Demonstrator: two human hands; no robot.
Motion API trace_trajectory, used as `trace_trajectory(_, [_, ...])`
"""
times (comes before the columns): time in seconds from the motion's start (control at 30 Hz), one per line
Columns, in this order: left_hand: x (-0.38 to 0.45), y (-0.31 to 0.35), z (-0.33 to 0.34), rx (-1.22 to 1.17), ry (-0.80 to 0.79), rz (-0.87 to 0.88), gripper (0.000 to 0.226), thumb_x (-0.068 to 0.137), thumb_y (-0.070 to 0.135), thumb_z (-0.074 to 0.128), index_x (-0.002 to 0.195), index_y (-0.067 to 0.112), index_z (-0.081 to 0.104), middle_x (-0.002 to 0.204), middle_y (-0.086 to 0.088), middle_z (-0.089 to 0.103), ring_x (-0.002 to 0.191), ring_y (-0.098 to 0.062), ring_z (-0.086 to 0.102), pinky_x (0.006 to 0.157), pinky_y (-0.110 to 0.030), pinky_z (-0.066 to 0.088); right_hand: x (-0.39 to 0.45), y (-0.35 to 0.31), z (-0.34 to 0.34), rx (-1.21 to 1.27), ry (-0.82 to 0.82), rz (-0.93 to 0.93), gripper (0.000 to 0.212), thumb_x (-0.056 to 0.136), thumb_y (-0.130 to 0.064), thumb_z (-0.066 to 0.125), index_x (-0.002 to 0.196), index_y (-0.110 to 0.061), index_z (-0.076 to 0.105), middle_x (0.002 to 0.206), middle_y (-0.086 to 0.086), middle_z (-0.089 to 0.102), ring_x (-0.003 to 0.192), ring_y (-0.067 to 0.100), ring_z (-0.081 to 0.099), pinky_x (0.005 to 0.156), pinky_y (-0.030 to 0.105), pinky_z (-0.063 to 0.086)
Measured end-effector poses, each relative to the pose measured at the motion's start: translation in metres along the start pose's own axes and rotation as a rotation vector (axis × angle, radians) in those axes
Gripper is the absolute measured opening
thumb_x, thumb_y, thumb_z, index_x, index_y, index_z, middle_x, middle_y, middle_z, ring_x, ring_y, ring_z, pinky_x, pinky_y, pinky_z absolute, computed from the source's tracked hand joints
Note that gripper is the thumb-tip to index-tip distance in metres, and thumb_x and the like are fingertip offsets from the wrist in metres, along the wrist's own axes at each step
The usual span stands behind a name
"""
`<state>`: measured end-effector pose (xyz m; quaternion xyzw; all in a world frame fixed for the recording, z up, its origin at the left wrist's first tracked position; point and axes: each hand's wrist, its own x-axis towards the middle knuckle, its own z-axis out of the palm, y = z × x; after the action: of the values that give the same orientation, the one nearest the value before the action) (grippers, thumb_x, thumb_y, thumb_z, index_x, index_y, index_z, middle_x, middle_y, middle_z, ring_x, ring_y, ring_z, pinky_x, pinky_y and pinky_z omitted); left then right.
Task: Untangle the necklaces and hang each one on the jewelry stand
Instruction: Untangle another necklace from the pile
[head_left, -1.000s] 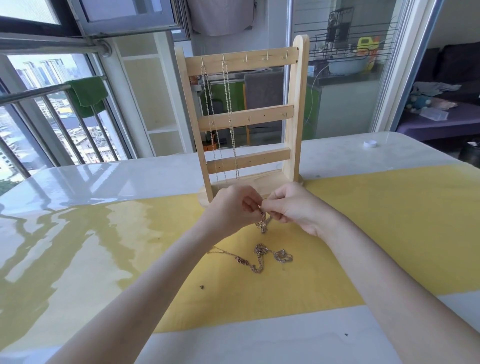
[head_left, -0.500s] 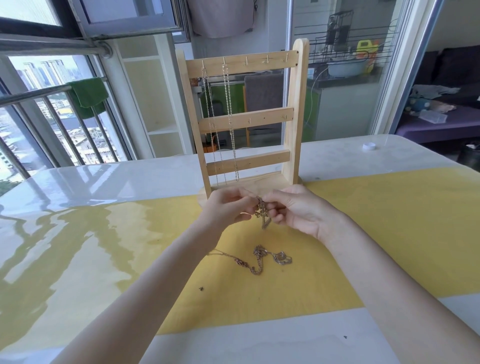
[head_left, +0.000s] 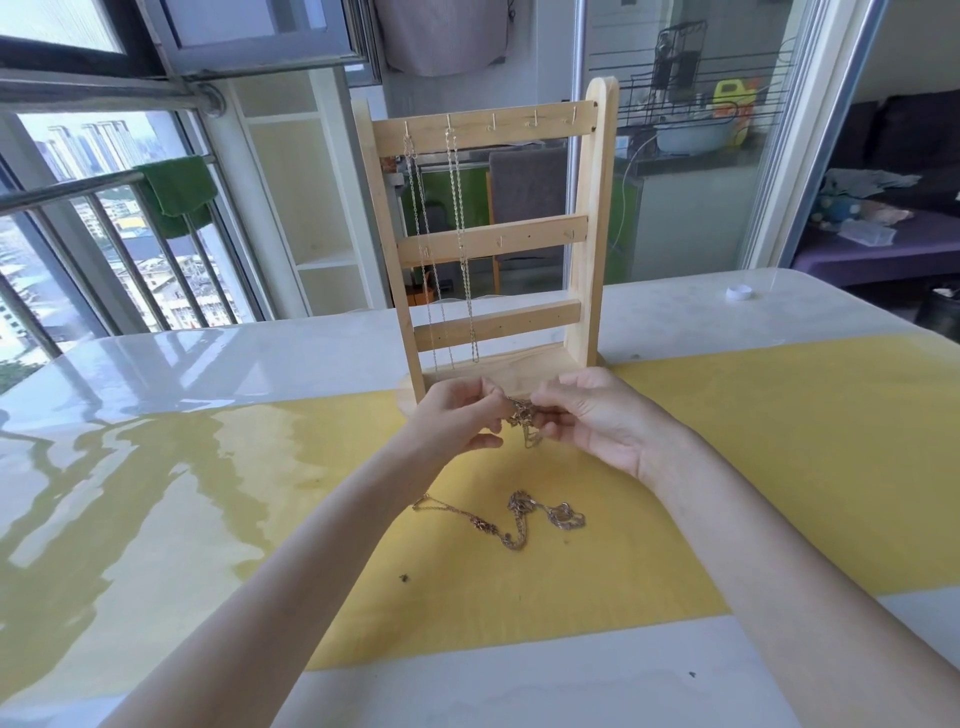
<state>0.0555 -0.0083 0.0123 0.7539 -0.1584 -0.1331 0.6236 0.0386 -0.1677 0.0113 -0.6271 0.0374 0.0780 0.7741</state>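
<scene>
Head view looks down on my hands working a knot just in front of the wooden jewelry stand (head_left: 493, 249) at twelve o'clock. My left hand (head_left: 457, 415) and right hand (head_left: 597, 415) each pinch the tangled clump of chain (head_left: 523, 415) held between them above the yellow mat (head_left: 727, 467) on the tabletop (head_left: 208, 358). I think the knot wants loosening with small fingertip pulls, not tugging, so links don't tighten. Two necklaces (head_left: 452, 249) already hang from the top bar's leftmost hooks; three hooks there stand free. One more tangle of chain (head_left: 511, 519) lies at six o'clock of my hands; how many strands it holds I cannot tell.
</scene>
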Motion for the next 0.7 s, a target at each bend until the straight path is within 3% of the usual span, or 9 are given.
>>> trace_trajectory(0.17, [0.003,0.002,0.006,-0.120,0.199,0.146,0.025,0.091,-0.002,0.052,0.070,0.011,0.046,0.066,-0.004,0.054,0.058,-0.009,0.052,0.061,-0.018,0.049,-0.002,0.000,0.004,0.024,-0.048,-0.013,0.019,0.084,0.012,0.058,0.079,-0.006,0.054,0.067,0.011,0.059,0.056,0.015,0.051,0.046,0.017,0.045])
trace_trajectory(0.3, [0.007,0.004,0.008,-0.292,0.357,0.097,0.018,0.092,0.000,0.051,0.078,0.011,0.047,0.067,-0.004,0.057,0.053,-0.007,0.053,0.054,-0.016,0.048,-0.003,0.001,0.004,-0.063,-0.036,-0.042,0.021,0.083,0.013,0.058,0.080,-0.008,0.053,0.063,0.006,0.060,0.054,0.011,0.053,0.048,0.016,0.044])
trace_trajectory(0.37, [0.007,0.006,0.006,-0.472,0.293,0.030,0.019,0.093,0.000,0.049,0.078,0.012,0.047,0.067,-0.002,0.056,0.055,-0.009,0.051,0.059,-0.017,0.050,-0.002,0.003,0.004,-0.121,-0.008,-0.055,0.023,0.083,0.013,0.057,0.080,-0.008,0.052,0.065,0.007,0.058,0.052,0.010,0.052,0.049,0.016,0.042])
trace_trajectory(0.5, [0.002,0.008,-0.003,-0.643,0.010,-0.055,0.018,0.092,0.004,0.049,0.078,0.014,0.049,0.070,-0.001,0.060,0.068,-0.013,0.058,0.084,-0.026,0.054,0.001,0.004,0.001,-0.156,0.064,-0.080,0.024,0.082,0.014,0.056,0.077,-0.009,0.051,0.063,0.006,0.055,0.053,0.012,0.049,0.050,0.017,0.040])
trace_trajectory(0.6, [-0.001,0.007,-0.006,-0.581,-0.055,-0.052,0.020,0.090,-0.002,0.047,0.078,0.014,0.047,0.075,-0.003,0.059,0.072,-0.014,0.060,0.083,-0.025,0.055,0.002,0.003,0.000,-0.091,0.095,-0.105,0.025,0.083,0.014,0.055,0.076,-0.009,0.050,0.064,0.007,0.056,0.051,0.011,0.049,0.047,0.015,0.039])
trace_trajectory(0.7, [-0.001,0.006,-0.002,-0.370,-0.009,-0.036,0.022,0.089,-0.010,0.046,0.083,0.011,0.044,0.068,-0.003,0.054,0.063,-0.013,0.056,0.072,-0.020,0.055,0.002,0.002,0.000,-0.035,0.069,-0.124,0.023,0.084,0.013,0.055,0.079,-0.010,0.052,0.065,0.006,0.058,0.054,0.013,0.050,0.049,0.017,0.041])
